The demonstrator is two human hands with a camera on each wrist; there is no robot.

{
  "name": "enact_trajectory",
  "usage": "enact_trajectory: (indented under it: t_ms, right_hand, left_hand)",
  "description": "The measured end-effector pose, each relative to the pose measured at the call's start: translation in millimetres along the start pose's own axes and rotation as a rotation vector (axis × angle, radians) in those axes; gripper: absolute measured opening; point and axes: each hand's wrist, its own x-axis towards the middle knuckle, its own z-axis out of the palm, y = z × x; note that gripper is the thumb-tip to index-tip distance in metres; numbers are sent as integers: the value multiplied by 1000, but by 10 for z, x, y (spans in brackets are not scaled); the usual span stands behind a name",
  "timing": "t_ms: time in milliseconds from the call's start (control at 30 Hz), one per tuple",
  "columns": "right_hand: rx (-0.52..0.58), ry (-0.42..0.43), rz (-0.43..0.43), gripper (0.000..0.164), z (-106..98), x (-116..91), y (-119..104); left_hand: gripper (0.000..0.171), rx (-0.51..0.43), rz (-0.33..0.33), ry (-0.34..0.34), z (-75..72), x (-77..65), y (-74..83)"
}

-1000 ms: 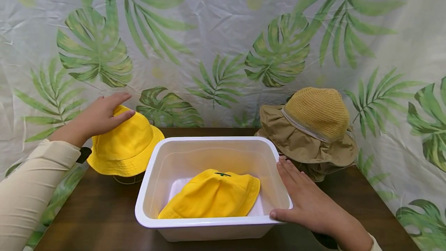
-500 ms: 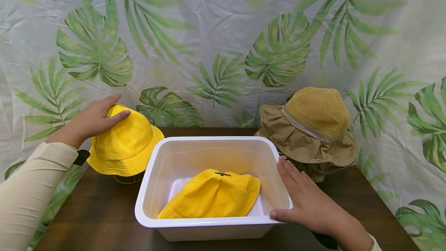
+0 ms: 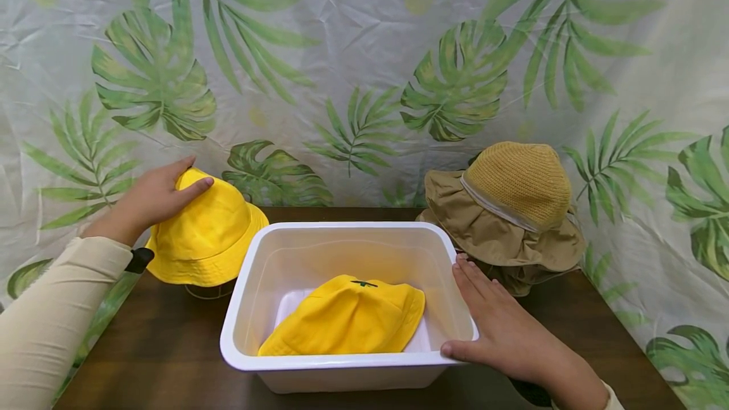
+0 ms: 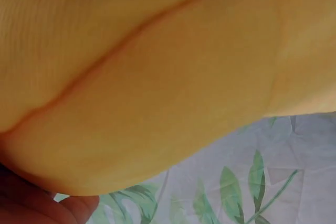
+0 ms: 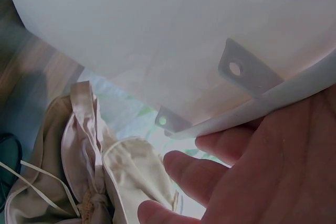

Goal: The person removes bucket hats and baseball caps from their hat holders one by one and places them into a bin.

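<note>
Nearest on my head view, the white bin [image 3: 342, 362] sits toward the middle of the surface [image 3: 131, 359], whose front edge is cut off below; a marked hat [image 3: 347, 321], yellow with a green patch, lies slumped inside, its near brim hidden by the bin's front wall. The right hand [image 3: 504, 331] is spread against the bin's right side, thumb on the near right corner of the rim, fingers fairly straight along the outside; I read that as bracing. Farther off, by the left edge of the surface, the left hand [image 3: 154, 198] rests on the crown of the yellow hat [image 3: 207, 236], thumb laid along the near side. The other fingers pass behind the crown, so I can't tell whether they pinch it. My left wrist view barely helps: yellow cloth fills most of it. I'd call the step in hand taking hold of this hat while the bin is steadied; the next move seems to call for a firm grip and a lift clear of the wire ring [image 3: 207, 295] below. Toward the back right corner, a knitted hat [image 3: 521, 182] tops a floppy tan hat [image 3: 507, 248]; I can't make out what supports them. Leaf-printed cloth [image 3: 353, 49] hangs behind everything.
</note>
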Motion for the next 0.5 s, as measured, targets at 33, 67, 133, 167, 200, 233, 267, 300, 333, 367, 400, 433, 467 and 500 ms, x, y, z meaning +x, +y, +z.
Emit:
enact_trajectory:
  t_ms: [33, 67, 133, 167, 200, 233, 267, 300, 333, 367, 400, 433, 467, 500]
  right_hand:
    - [3, -1, 1, 112, -1, -1, -1]
    - [4, -1, 2, 112, -3, -1, -2]
    - [5, -1, 2, 112, -7, -3, -6]
    - [4, -1, 3, 112, -9, -3, -7]
    - [5, -1, 3, 112, -10, -4, -10]
    - [0, 3, -3, 111, -12, -6, -11]
    - [-3, 5, -9, 111, -12, -8, -13]
    - [-5, 9, -14, 111, -13, -9, -13]
    - [-4, 10, -15, 111, -13, -10, -14]
    - [-2, 11, -16, 111, -13, -10, -15]
    - [-2, 13, -18, 111, -13, -11, -16]
    - [-1, 14, -20, 111, -14, -12, -18]
    - [-1, 16, -21, 111, -13, -13, -17]
    - [-1, 17, -20, 111, -11, -14, -18]
  left_hand:
    - [88, 6, -5, 3, 0, -5, 8]
    - [87, 11, -10, 5, 0, -9, 16]
    - [87, 17, -20, 9, 0, -19, 30]
    - [87, 18, -25, 9, 0, -24, 35]
    - [86, 17, -29, 10, 1, -29, 39]
    - [86, 14, -33, 10, 2, -33, 42]
    - [85, 9, -35, 10, 5, -37, 44]
    - [85, 4, -37, 9, 7, -41, 43]
    - [84, -3, -39, 10, 9, -45, 45]
    - [83, -10, -40, 10, 11, -49, 45]
    - [83, -14, -41, 11, 14, -50, 44]
    - [82, -19, -43, 11, 16, -51, 43]
    - [81, -21, -45, 13, 18, -51, 42]
    - [80, -23, -47, 13, 19, -52, 43]
